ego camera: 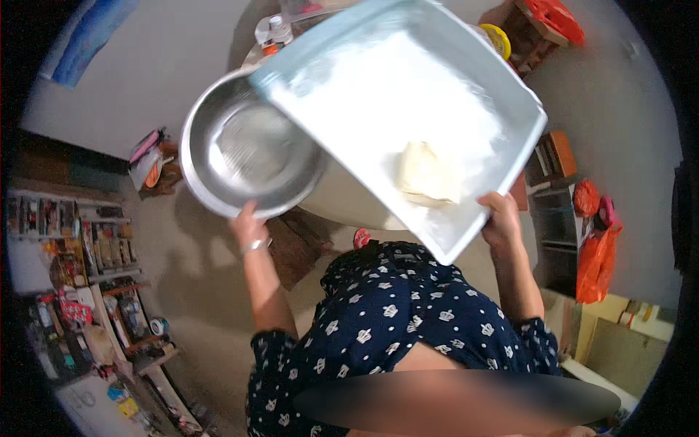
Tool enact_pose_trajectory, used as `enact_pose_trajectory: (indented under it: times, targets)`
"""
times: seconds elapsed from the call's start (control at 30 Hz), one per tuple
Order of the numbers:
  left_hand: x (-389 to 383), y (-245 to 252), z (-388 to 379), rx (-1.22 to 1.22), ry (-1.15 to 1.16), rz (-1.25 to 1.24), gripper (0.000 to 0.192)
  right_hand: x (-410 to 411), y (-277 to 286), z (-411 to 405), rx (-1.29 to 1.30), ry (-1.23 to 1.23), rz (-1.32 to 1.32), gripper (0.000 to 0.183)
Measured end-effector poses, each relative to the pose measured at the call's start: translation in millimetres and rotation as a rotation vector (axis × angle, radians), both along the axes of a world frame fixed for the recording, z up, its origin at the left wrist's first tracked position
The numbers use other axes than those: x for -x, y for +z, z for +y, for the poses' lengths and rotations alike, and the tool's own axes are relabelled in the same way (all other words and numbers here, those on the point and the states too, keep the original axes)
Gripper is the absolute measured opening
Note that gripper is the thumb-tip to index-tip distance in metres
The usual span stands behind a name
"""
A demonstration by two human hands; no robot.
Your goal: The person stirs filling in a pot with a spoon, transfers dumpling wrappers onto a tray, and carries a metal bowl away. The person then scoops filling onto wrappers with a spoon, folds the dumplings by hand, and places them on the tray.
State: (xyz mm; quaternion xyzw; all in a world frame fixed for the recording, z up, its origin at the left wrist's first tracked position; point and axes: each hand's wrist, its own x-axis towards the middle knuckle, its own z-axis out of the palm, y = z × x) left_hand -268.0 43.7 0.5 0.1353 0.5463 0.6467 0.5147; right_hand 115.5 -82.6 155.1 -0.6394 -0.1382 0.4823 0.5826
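Note:
My left hand (249,225) grips the near rim of a round stainless steel basin (256,147), which shows nothing inside but glare. In my right hand (501,223) is the near right edge of a large rectangular pale plastic tub (349,104), tilted so that its inside faces me. A pale yellow block or folded piece (428,175) rests in the tub near its lower corner; its material is unclear. Strong glare washes out the tub's floor. The tub's left corner overlaps the basin's right side in view. Whether the two touch, I cannot tell.
Under the tub is a round table (349,199), with a plastic bottle (279,30) at its far side. A brown stool or box (297,246) stands below the basin. Crowded shelves (109,246) line the left; an orange bag (598,267) hangs by a dark rack (554,218) at right.

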Motion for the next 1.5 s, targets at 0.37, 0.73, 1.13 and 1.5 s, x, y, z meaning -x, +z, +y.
enact_pose_trajectory:
  times: [0.37,0.73,1.13,1.5]
  targets:
    - [146.8,-8.6,-254.9,0.258,0.565,-0.018,0.040,70.3,-83.9,23.9,0.102,0.405,0.240,0.025]
    - [149.7,-27.5,-406.4,0.258,0.733,-0.138,0.044,70.5,-182.5,14.8,-0.065,0.353,0.004,0.027]
    - [171.4,-72.0,-451.9,0.442,0.822,-0.313,0.038,77.1,-192.6,3.4,0.035,0.284,0.081,0.032]
    - [222.2,-80.6,-425.1,0.283,0.784,-0.442,0.041,73.4,-208.8,18.4,0.063,0.076,0.149,0.051]
